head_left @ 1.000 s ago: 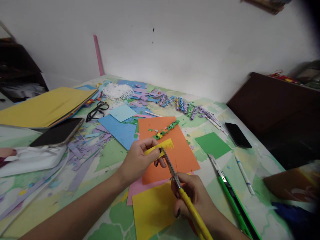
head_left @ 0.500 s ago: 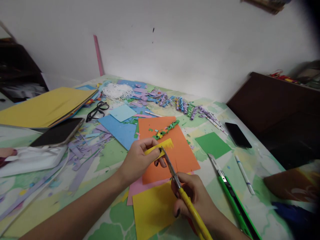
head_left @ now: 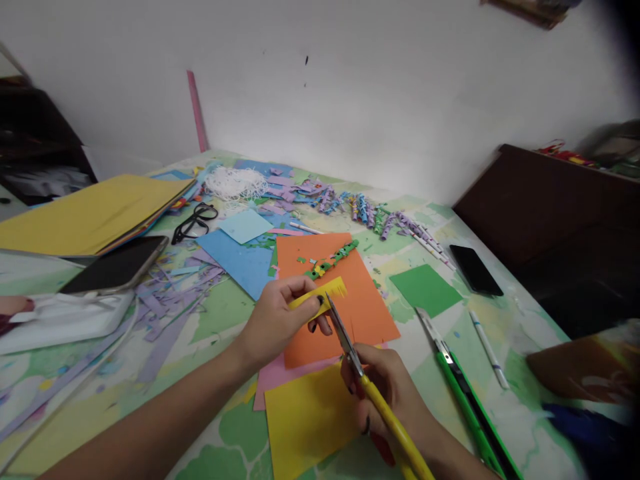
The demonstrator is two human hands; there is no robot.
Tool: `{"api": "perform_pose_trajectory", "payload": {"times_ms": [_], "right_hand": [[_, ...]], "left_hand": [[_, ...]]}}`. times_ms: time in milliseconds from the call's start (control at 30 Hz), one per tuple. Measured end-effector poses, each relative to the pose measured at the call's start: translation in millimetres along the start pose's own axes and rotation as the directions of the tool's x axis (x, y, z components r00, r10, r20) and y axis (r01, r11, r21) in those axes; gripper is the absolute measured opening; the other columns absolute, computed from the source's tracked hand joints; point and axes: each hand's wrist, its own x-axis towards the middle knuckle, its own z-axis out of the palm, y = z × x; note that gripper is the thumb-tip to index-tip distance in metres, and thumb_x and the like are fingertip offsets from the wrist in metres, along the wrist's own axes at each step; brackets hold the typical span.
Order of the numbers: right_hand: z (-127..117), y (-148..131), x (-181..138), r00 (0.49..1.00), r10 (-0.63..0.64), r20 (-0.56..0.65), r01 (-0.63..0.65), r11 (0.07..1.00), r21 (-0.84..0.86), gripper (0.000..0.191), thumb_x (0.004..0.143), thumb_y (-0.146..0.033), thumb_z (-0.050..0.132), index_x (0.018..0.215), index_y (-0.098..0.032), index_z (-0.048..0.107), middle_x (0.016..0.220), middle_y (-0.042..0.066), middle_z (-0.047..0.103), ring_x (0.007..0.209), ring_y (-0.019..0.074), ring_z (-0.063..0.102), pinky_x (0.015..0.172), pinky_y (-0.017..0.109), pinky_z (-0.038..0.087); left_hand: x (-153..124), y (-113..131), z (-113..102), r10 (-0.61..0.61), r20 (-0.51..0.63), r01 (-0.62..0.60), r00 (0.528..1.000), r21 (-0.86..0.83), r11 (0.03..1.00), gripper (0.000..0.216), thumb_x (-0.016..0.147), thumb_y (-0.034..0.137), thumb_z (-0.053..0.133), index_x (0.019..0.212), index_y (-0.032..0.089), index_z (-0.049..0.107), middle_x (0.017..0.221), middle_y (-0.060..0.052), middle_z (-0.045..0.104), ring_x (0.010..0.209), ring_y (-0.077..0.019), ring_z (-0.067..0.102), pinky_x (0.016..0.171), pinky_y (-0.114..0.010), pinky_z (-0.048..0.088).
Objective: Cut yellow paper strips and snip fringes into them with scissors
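Note:
My left hand (head_left: 285,310) pinches a yellow paper strip (head_left: 336,288) between thumb and fingers. Fine slits run along the strip's right end, giving it a fringe. In my right hand (head_left: 395,393) are scissors (head_left: 373,395) with yellow handles and metal blades, their tips at the strip beside my left thumb. Beneath both hands lies an orange paper sheet (head_left: 370,313). On it rests a green decorated paper roll (head_left: 335,259) with a small yellow piece. A yellow paper sheet (head_left: 305,420) lies nearer me, partly over a pink sheet (head_left: 270,380).
To the right are a green utility knife (head_left: 465,393), a white pen (head_left: 489,350), a black phone (head_left: 476,270) and a green paper square (head_left: 426,289). Glasses (head_left: 195,223), white string (head_left: 236,183), a tablet-like device (head_left: 117,265) and purple scraps (head_left: 165,333) lie left. Another person's hand (head_left: 15,307) shows at the left edge.
The scissor handles have closed closer together and the fingers of my right hand have shifted. The blade tips moved slightly right along the strip. My left hand stays almost still.

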Motion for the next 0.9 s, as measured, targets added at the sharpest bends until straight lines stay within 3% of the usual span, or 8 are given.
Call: {"api": "perform_pose_trajectory", "payload": {"times_ms": [167, 733, 900], "right_hand": [[-0.8, 4.8, -1.8, 1.0, -0.016, 0.004, 0.016, 1.0, 0.003, 0.064, 0.052, -0.077, 0.068, 0.067, -0.019, 0.045, 0.056, -0.007, 0.035, 0.048, 0.0076, 0.033, 0.04, 0.019, 0.028], [1.1, 3.0, 0.9, 0.999, 0.041, -0.026, -0.041, 0.999, 0.009, 0.065, 0.044, -0.071, 0.077, 0.062, -0.018, 0.044, 0.051, -0.007, 0.037, 0.045, 0.0066, 0.032, 0.038, 0.019, 0.025], [1.5, 1.7, 1.0, 0.999, 0.045, -0.02, -0.045, 0.999, -0.003, 0.061, 0.048, -0.067, 0.079, 0.062, -0.018, 0.044, 0.05, -0.008, 0.036, 0.044, 0.0066, 0.033, 0.038, 0.019, 0.025]], "left_hand": [[0.3, 0.1, 0.5, -0.009, -0.001, 0.009, 1.0, -0.002, 1.0, 0.013, 0.079, 0.017, 0.055, 0.067, 0.014, 0.058, 0.053, 0.0, 0.067, 0.051, -0.0114, 0.062, 0.053, -0.022, 0.045], [0.7, 0.2, -0.6, -0.012, -0.008, 0.012, 1.0, 0.02, 1.0, 0.013, 0.079, 0.016, 0.054, 0.067, 0.015, 0.059, 0.053, 0.0, 0.067, 0.051, -0.0113, 0.061, 0.053, -0.022, 0.045], [0.9, 0.2, -0.9, -0.014, -0.009, 0.014, 1.0, 0.024, 1.0, 0.013, 0.079, 0.017, 0.054, 0.067, 0.014, 0.059, 0.054, -0.001, 0.068, 0.052, -0.0118, 0.061, 0.054, -0.023, 0.046]]}}
